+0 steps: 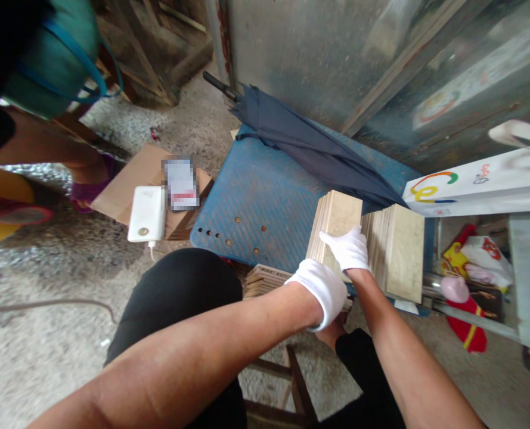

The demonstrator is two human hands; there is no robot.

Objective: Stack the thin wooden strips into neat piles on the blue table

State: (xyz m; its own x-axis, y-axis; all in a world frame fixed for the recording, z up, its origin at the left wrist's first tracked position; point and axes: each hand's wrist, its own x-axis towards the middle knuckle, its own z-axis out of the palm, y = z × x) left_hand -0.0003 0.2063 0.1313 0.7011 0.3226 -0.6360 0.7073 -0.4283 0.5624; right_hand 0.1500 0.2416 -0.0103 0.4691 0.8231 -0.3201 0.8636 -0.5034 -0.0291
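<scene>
two gloved hands [336,262], perhaps three tile stacks [396,250], one umbrella [309,149]

A folded dark umbrella [309,149] lay across a blue perforated panel [251,208]. A white power bank [147,214] rested on a cardboard box [130,185].

light: soft, even daylight | shadows: faint | glare: white gloves blown out | edges: wide-angle bending | focus: mostly sharp
</scene>
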